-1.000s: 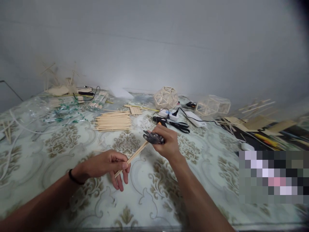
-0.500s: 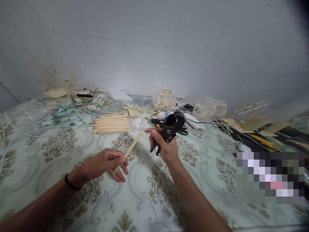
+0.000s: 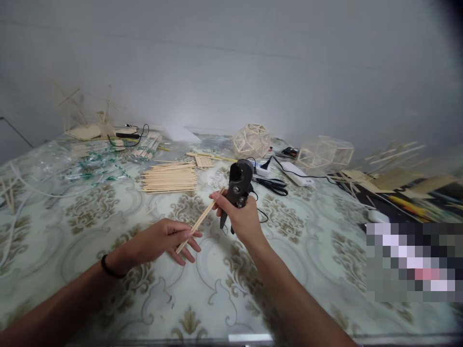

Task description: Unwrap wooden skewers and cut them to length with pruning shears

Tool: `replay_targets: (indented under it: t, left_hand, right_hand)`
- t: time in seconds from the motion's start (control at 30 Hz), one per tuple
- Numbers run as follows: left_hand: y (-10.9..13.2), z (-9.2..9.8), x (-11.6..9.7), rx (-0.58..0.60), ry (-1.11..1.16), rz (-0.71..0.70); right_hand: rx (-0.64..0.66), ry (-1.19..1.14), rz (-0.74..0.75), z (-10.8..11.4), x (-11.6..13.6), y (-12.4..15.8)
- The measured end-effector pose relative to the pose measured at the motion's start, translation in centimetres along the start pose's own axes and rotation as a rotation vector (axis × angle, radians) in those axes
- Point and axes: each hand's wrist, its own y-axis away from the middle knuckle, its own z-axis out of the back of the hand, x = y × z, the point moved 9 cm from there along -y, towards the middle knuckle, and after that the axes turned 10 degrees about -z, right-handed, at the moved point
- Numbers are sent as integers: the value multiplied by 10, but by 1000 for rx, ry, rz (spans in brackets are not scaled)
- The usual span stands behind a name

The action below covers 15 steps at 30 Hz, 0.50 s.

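Plainly, left fingers (image 3: 183, 235) hold sticks (image 3: 203, 217) — right fingers (image 3: 223, 202) grip black cutters (image 3: 238, 187), probably.

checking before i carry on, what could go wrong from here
The sticks could slip or splay: the left hand holds them near their lower end, with several fingers spread. The right hand grips the black tool close to their upper end, so it might knock them.
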Motion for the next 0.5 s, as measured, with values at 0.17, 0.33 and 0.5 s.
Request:
replay_targets:
  t: [0.17, 0.33, 0.5]
  left_hand:
    - [1, -3, 3, 20, 40, -6]
    - [0, -2, 2, 23, 28, -11]
    - [1, -1, 2, 15, 24, -2]
  right_hand:
    - [-2, 16, 4, 1, -1, -1]
    - [1, -1, 14, 2, 1, -1]
    - [5, 4, 18, 2, 5, 1]
